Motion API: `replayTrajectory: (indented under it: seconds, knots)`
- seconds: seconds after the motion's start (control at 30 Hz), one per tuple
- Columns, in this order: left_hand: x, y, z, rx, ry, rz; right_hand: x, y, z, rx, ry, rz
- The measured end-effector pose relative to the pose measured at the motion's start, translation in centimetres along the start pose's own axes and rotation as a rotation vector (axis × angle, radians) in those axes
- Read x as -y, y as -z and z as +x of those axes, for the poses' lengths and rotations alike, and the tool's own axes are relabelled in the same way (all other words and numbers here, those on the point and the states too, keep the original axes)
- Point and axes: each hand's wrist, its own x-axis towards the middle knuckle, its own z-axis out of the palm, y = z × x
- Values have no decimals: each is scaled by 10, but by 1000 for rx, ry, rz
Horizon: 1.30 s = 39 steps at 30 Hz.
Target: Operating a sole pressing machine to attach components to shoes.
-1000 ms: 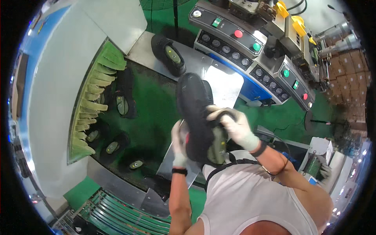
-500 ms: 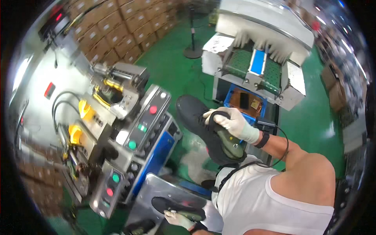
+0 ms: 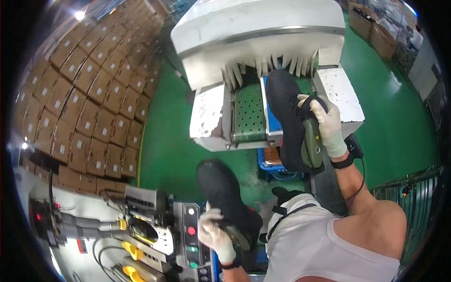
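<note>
Gripped in my gloved right hand (image 3: 329,126) is a black shoe (image 3: 284,105), its toe pointing away from me. A green shoe last (image 3: 310,148) fills its opening, and my fingers close on the collar by the laces. That shoe hangs in front of a conveyor's green perforated belt (image 3: 249,113); whether it touches the conveyor I cannot tell. To the lower left, my gloved left hand (image 3: 217,237) is closed on a second black shoe (image 3: 220,185), slightly blurred, with a green last (image 3: 238,237) inside. This one is raised beside the machine's button panel (image 3: 190,218).
Pale strip curtains (image 3: 232,75) hang below the conveyor's white hood (image 3: 263,40). Under the conveyor stands a blue crate (image 3: 270,160). A machine with yellow parts (image 3: 133,250) sits at the lower left. Stacked cartons (image 3: 84,108) line the left side.
My view has turned toward the conveyor. My right hand has carried its shoe forward to the belt's front. My left hand has lifted the second shoe off the metal surface.
</note>
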Motion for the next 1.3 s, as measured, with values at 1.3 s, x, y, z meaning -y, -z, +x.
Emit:
replayTrajectory:
  seconds: [1.3]
  knots:
    - [145,-242,201,302,-411,68,-79,-98,134,-66,408,-515]
